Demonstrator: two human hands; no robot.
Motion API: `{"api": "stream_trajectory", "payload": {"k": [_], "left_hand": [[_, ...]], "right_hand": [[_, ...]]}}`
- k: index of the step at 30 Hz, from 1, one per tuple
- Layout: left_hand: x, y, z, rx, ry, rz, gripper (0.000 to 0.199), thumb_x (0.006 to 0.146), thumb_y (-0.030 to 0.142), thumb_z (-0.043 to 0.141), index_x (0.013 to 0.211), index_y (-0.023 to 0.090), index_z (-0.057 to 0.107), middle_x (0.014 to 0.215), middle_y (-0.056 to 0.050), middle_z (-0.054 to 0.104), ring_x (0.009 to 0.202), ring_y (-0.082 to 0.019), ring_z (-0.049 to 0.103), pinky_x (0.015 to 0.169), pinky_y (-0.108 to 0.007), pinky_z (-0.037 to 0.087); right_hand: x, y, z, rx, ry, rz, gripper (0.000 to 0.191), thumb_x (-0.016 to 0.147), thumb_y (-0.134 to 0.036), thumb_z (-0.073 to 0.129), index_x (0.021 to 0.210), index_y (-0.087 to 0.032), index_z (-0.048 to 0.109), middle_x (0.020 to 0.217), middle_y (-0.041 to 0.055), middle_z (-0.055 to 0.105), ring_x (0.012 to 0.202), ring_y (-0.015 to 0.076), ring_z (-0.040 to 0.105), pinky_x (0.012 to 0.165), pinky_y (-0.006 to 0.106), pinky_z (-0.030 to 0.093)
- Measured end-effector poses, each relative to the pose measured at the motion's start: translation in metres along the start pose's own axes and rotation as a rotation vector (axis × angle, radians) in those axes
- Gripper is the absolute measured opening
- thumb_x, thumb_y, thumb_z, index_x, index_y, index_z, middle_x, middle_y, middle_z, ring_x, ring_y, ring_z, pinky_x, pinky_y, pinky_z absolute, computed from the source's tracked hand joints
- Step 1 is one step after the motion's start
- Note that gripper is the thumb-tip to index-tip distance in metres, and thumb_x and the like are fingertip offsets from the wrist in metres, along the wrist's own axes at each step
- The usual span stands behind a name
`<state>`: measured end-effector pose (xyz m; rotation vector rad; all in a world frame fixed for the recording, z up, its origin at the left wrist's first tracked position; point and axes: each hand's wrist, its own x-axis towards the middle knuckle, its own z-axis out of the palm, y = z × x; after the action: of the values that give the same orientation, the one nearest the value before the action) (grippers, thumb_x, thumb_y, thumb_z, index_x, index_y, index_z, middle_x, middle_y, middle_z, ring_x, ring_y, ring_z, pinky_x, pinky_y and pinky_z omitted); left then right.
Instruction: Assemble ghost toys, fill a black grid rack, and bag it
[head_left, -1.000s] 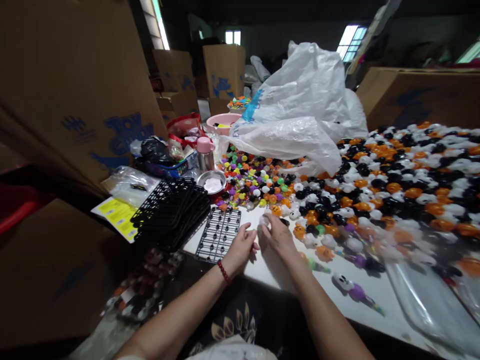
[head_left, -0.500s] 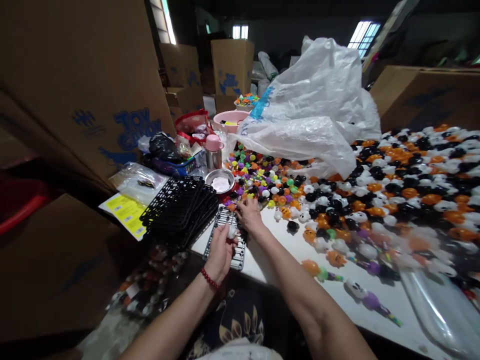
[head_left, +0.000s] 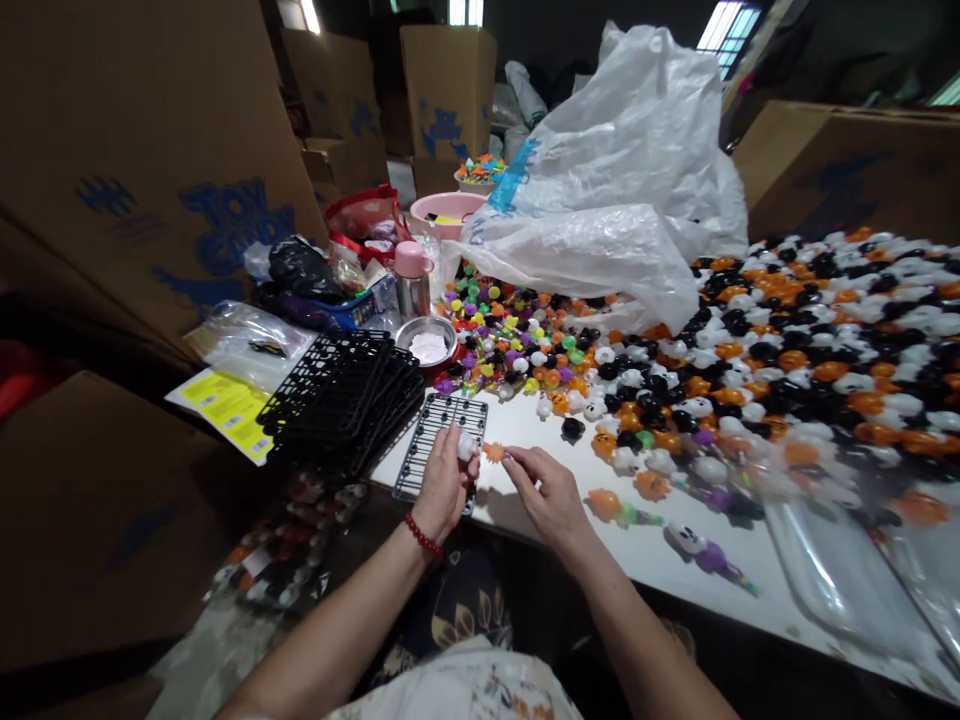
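White toy piece [head_left: 466, 446], small and rounded, is in the person's left hand [head_left: 441, 480], above the near edge of a white surface [head_left: 540, 430]. Behind that hand lies a black grid tray [head_left: 429, 425], partly hidden by it. Further left, a stack of black racks [head_left: 341, 400] sits beside a yellow-printed sheet [head_left: 232, 420]. Past the tray stand a metal bowl [head_left: 403, 338] with something pale inside and a pink-topped flask [head_left: 412, 290]. Small colourful toy parts [head_left: 517, 340] spread beyond the hands, and a big heap of orange, black and white toy heads [head_left: 795, 350] fills the right. A large white plastic bag [head_left: 607, 190] rises behind, blocking part of the view. Near the right forearm lie a skull-headed toy [head_left: 709, 562] with a purple middle and an orange-headed one [head_left: 619, 507].

The left fingers are curled closed around the white piece. The right hand [head_left: 551, 492] pinches a spiky orange piece [head_left: 494, 452] between thumb and fingertips, just beside the white one; whether they touch is unclear.
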<state>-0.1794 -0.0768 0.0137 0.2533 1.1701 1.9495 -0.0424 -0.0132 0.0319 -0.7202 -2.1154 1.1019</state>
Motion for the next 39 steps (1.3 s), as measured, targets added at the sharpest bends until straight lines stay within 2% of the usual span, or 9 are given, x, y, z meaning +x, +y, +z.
{"api": "stream_trajectory", "payload": {"k": [6, 15, 18, 22, 26, 31, 33, 36, 39], "left_hand": [[-0.011, -0.014, 0.015, 0.213, -0.079, 0.02, 0.037, 0.085, 0.055, 0.059, 0.082, 0.02, 0.047, 0.068, 0.003, 0.05, 0.05, -0.007, 0.043, 0.046, -0.02, 0.034], [-0.016, -0.023, 0.018, 0.388, -0.114, 0.003, 0.037, 0.088, 0.057, 0.051, 0.083, 0.021, 0.044, 0.066, 0.005, 0.046, 0.051, -0.008, 0.041, 0.048, -0.02, 0.033], [-0.016, -0.027, 0.018, 0.406, -0.131, -0.002, 0.038, 0.089, 0.059, 0.048, 0.084, 0.021, 0.044, 0.067, 0.005, 0.046, 0.05, -0.007, 0.041, 0.047, -0.02, 0.032], [-0.021, -0.03, 0.02, 0.371, -0.145, -0.039, 0.038, 0.089, 0.058, 0.048, 0.083, 0.021, 0.042, 0.067, 0.005, 0.045, 0.051, -0.008, 0.041, 0.048, -0.02, 0.033], [-0.027, -0.037, 0.024, 0.389, -0.094, -0.056, 0.039, 0.089, 0.06, 0.047, 0.083, 0.022, 0.042, 0.069, 0.004, 0.045, 0.056, -0.009, 0.042, 0.052, -0.022, 0.037], [-0.034, -0.046, 0.026, 0.703, -0.064, 0.078, 0.037, 0.093, 0.056, 0.041, 0.078, 0.022, 0.042, 0.071, 0.003, 0.044, 0.066, -0.013, 0.046, 0.065, -0.027, 0.04], [-0.034, -0.044, 0.028, 0.823, -0.122, 0.1, 0.034, 0.095, 0.053, 0.036, 0.08, 0.023, 0.042, 0.071, 0.003, 0.045, 0.066, -0.014, 0.047, 0.066, -0.028, 0.04], [-0.022, -0.038, 0.034, 0.969, -0.209, 0.115, 0.033, 0.098, 0.048, 0.027, 0.086, 0.023, 0.045, 0.075, 0.001, 0.051, 0.067, -0.015, 0.05, 0.066, -0.028, 0.04], [0.003, -0.033, 0.04, 1.1, -0.207, 0.192, 0.027, 0.097, 0.04, 0.035, 0.084, 0.021, 0.05, 0.084, -0.002, 0.057, 0.079, -0.016, 0.055, 0.074, -0.029, 0.042]], "right_hand": [[-0.016, 0.002, -0.018, -0.061, 0.011, -0.002, 0.025, 0.096, -0.036, 0.052, 0.107, -0.023, 0.071, 0.086, 0.0049, 0.066, 0.077, 0.0181, 0.06, 0.073, 0.029, 0.047], [-0.025, -0.002, -0.027, -0.267, 0.018, -0.074, 0.025, 0.098, -0.03, 0.048, 0.103, -0.018, 0.069, 0.085, 0.0066, 0.065, 0.081, 0.0193, 0.059, 0.071, 0.03, 0.044], [-0.026, -0.002, -0.029, -0.245, 0.006, -0.044, 0.024, 0.097, -0.029, 0.049, 0.103, -0.019, 0.069, 0.083, 0.0056, 0.065, 0.08, 0.0187, 0.059, 0.068, 0.029, 0.043], [-0.027, 0.0, -0.026, -0.149, 0.013, 0.026, 0.022, 0.096, -0.031, 0.052, 0.102, -0.02, 0.07, 0.083, 0.0044, 0.065, 0.077, 0.0175, 0.06, 0.066, 0.027, 0.044], [-0.03, 0.001, -0.014, -0.093, 0.055, 0.057, 0.02, 0.094, -0.03, 0.054, 0.096, -0.019, 0.07, 0.08, 0.0038, 0.065, 0.073, 0.0165, 0.059, 0.067, 0.028, 0.045], [-0.035, 0.003, -0.004, -0.15, 0.098, 0.047, 0.022, 0.094, -0.028, 0.051, 0.086, -0.018, 0.069, 0.075, 0.0036, 0.063, 0.072, 0.0175, 0.059, 0.069, 0.029, 0.045], [-0.035, 0.01, -0.012, -0.16, 0.09, 0.044, 0.023, 0.094, -0.031, 0.051, 0.09, -0.019, 0.07, 0.077, 0.0042, 0.065, 0.073, 0.0179, 0.06, 0.069, 0.029, 0.046], [-0.033, 0.029, -0.042, -0.237, 0.123, 0.026, 0.027, 0.096, -0.033, 0.047, 0.101, -0.019, 0.07, 0.085, 0.0062, 0.068, 0.078, 0.019, 0.063, 0.074, 0.031, 0.048], [-0.029, 0.054, -0.079, -0.621, 0.323, 0.027, 0.031, 0.095, -0.032, 0.046, 0.109, -0.017, 0.069, 0.099, 0.0126, 0.068, 0.092, 0.0262, 0.061, 0.088, 0.044, 0.045]]}}
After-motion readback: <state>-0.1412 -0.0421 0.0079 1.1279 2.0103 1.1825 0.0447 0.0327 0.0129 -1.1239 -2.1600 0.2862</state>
